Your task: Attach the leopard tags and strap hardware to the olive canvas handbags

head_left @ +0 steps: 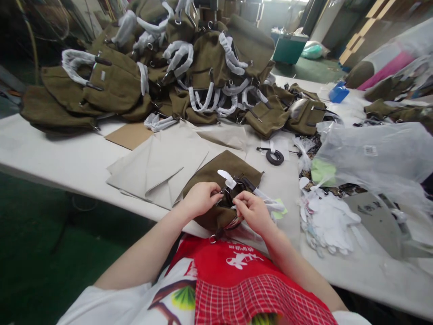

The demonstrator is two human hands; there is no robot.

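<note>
An olive fabric bag (225, 164) lies at the table's near edge, in front of the red apron. On top of it sits a coiled dark strap (232, 189) with a white tie (227, 178) sticking up from it. My left hand (203, 198) pinches the left side of the coil, near a small metal part. From the right, my right hand (253, 211) grips the coil's lower edge between thumb and fingers. Exactly what lies between the fingertips is partly hidden. A metal ring (213, 239) hangs at the bag's near end, and white wrapping (270, 203) shows beside my right wrist.
Olive bags with white-wrapped handles (115, 85) are heaped at the back. Pale sheets (152, 164) lie left of the work. Another coiled black strap (274, 157) rests beyond it. White gloves (333, 221) and a clear plastic bag (375, 144) are at right.
</note>
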